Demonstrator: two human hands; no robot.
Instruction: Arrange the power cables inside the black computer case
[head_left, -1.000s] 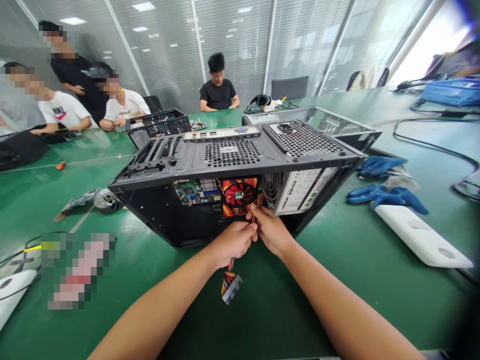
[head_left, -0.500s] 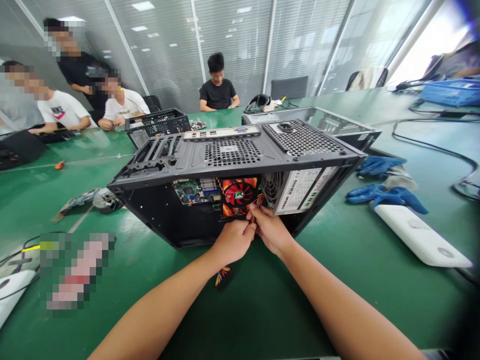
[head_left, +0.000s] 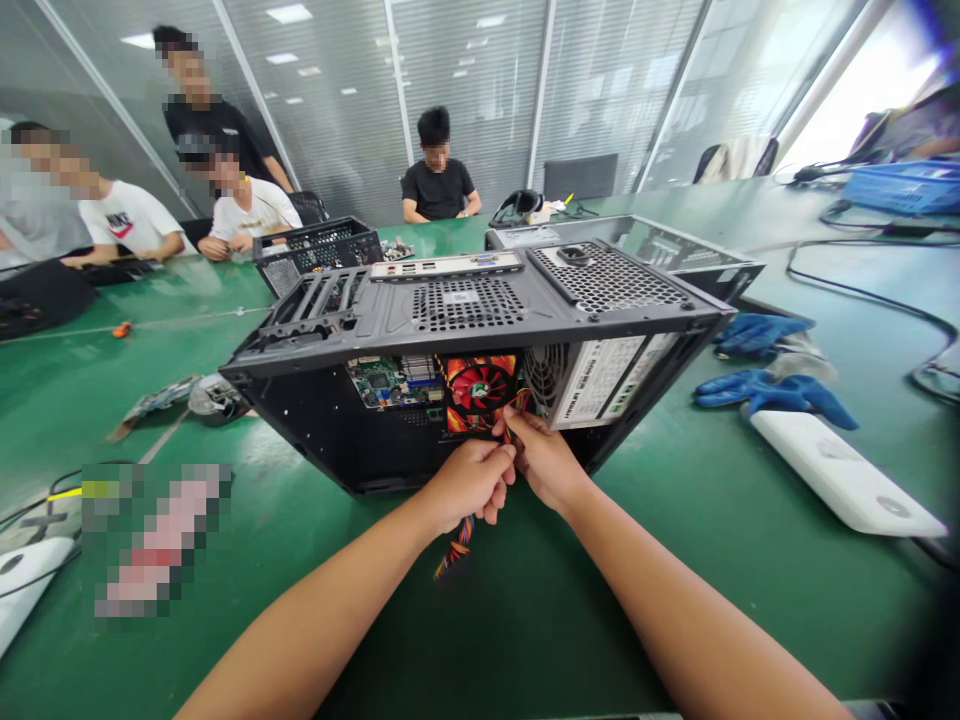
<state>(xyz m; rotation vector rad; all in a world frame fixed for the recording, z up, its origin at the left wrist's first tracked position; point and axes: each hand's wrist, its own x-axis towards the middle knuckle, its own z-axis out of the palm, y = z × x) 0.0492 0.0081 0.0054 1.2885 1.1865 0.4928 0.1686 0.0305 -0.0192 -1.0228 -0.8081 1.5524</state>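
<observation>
Shifted since half a second ago: cable bundle (head_left: 457, 540) hangs lower beneath left hand (head_left: 469, 482), which is clenched round it. Right hand (head_left: 541, 458), touching the left, pinches the same wires. Just beyond both: open computer case (head_left: 465, 330), red fan (head_left: 478, 388), power supply (head_left: 592, 378).

A wide green worktop (head_left: 750, 560) fills the room. Far behind it runs a glass partition with grey blinds (head_left: 465, 90) — ceiling light panels (head_left: 289, 13) above, bright window (head_left: 885, 80) far right, black chair (head_left: 580, 176) beside.
</observation>
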